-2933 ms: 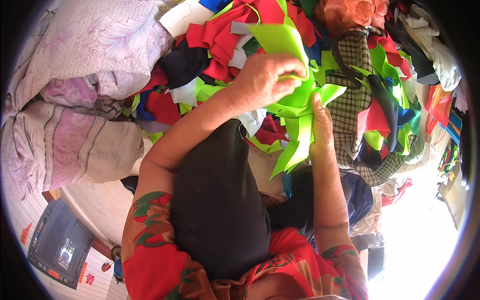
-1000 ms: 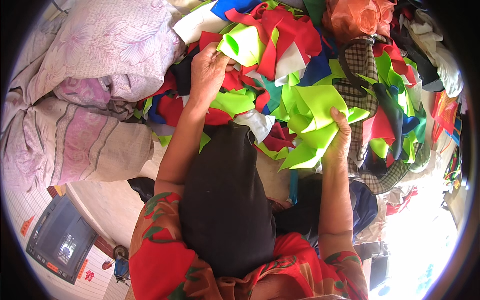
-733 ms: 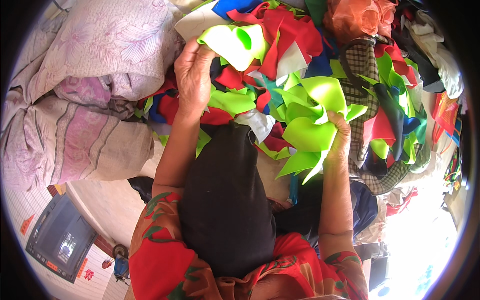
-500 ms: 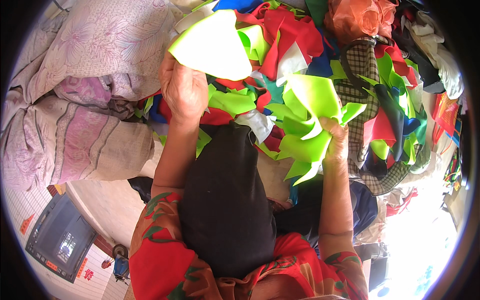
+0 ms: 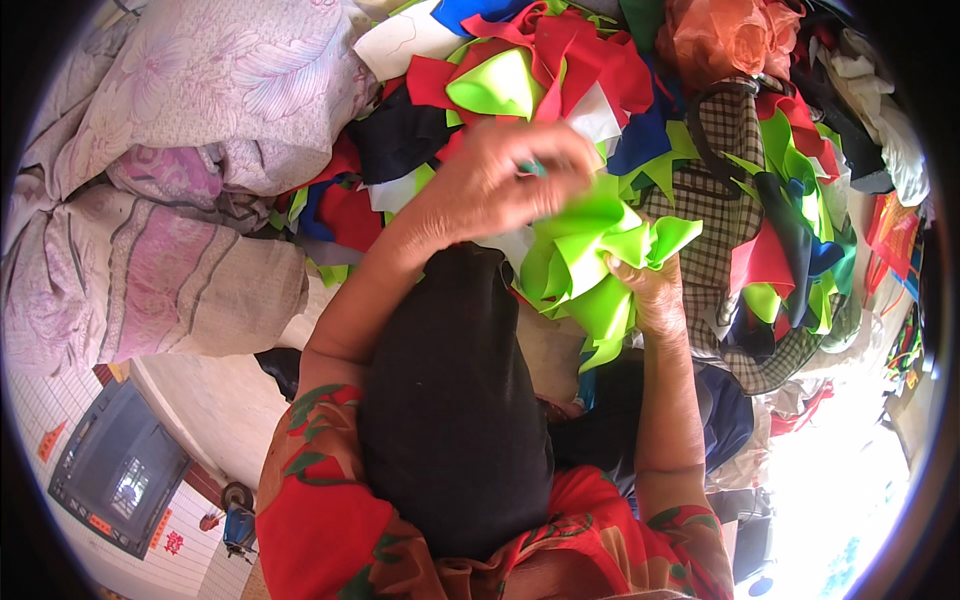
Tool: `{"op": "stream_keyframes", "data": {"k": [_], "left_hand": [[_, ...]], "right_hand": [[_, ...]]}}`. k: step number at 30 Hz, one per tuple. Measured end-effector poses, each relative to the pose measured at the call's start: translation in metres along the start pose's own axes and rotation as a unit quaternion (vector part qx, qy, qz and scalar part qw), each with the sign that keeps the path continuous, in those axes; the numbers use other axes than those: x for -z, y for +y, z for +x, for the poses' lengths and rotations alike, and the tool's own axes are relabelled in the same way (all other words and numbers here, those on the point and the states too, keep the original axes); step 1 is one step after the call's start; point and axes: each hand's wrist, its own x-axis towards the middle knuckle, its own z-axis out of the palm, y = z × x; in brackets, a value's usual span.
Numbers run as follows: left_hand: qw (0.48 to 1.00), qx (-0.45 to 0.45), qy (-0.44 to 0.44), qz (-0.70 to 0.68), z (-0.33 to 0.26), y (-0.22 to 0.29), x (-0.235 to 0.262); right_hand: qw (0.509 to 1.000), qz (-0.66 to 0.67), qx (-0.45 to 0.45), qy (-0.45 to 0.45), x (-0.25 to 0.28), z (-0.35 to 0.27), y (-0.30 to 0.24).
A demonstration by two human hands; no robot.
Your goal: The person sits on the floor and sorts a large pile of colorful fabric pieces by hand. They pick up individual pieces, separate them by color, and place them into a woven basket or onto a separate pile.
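A bunch of lime-green fabric pieces (image 5: 570, 255) hangs from my right hand (image 5: 652, 290), whose thumb and fingers are closed on its right side. The pieces are folded and overlapping, with pointed ends hanging down. Just above the bunch, my left hand (image 5: 505, 180) reaches across from the left with its fingers curved. Motion smears its fingertips, so whether they grip a piece cannot be made out. Behind both hands lies a heap of fabric scraps, among them red cloth (image 5: 585, 60), a lime-green scrap (image 5: 495, 85) and a black scrap (image 5: 400, 135).
Large floral cloth bundles (image 5: 200, 100) stand on the left. To the right, a checked bag (image 5: 715, 190) lies beside more scraps, with an orange plastic bag (image 5: 725, 40) beyond. Dark cloth (image 5: 450, 420) covers my lap.
My left hand has swung right, from the heap's left side to the bunch, and the pale lime piece it held up no longer shows there. The right hand's bunch shifted slightly left.
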Motion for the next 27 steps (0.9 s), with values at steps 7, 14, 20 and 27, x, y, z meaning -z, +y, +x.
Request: {"op": "stream_keyframes", "data": {"k": [7, 14, 20, 27], "left_hand": [[0.805, 0.015, 0.210, 0.555, 0.004, -0.063, 0.035], [0.820, -0.035, 0.267, 0.505, 0.009, -0.086, 0.043], [0.920, -0.034, 0.390, 0.030, 0.003, -0.047, 0.039], [0.996, 0.042, -0.072, 0.034, -0.001, 0.016, 0.001]], "right_hand": [[0.991, 0.118, -0.011, 0.058, 0.004, -0.001, 0.002], [0.992, 0.119, -0.016, 0.042, 0.006, 0.003, 0.000], [0.997, 0.050, 0.050, -0.006, -0.007, 0.007, -0.012], [0.991, -0.103, 0.058, -0.068, -0.014, 0.002, -0.010]]}}
